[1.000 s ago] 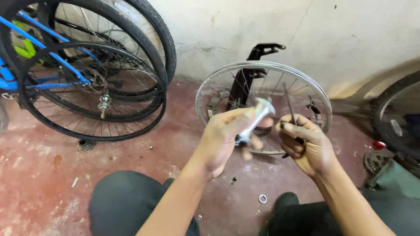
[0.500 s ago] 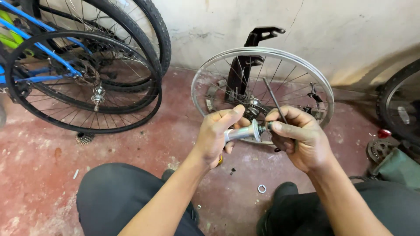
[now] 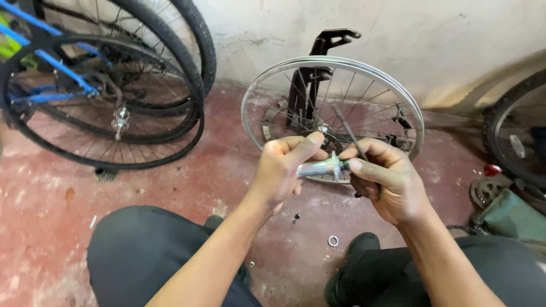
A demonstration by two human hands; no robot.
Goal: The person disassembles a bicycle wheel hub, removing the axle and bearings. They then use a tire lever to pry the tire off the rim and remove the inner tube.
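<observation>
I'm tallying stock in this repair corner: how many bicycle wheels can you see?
4: two black-tyred spoked wheels overlapping at left, a bare silver spoked rim against the wall, one dark tyre cut off at right; others may be hidden.

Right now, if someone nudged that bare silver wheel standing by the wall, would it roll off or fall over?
Probably tip rather than roll: the silver wheel rim stands upright on a thin edge, seemingly propped by the black stand behind it. With no tyre and thin spokes it looks light, so a small push might shift it. Bare metal could skid on the red floor.
</observation>
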